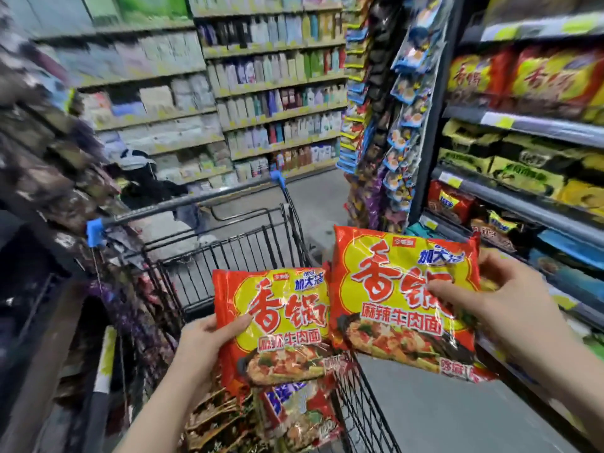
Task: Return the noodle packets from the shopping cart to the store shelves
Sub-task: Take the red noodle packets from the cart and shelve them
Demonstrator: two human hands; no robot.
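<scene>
The cart [287,243] stands on the floor [434,407], more packets [294,416] in it; shelves [523,125] carry stacked packets.

Bottles [277,103]: standing in rows, far beyond and above the left fingers [235,322].
Pale packs [157,99]: sitting stacked, up and to the left of those fingers; blurred.
Snack bags [405,125]: hanging in vertical strips, above the right fingers [438,291].
Person in dark clothing [143,181]: crouching low, well beyond the left fingers; details blurring out.
Grey floor [425,403]: lying bare below the right fingers.
</scene>
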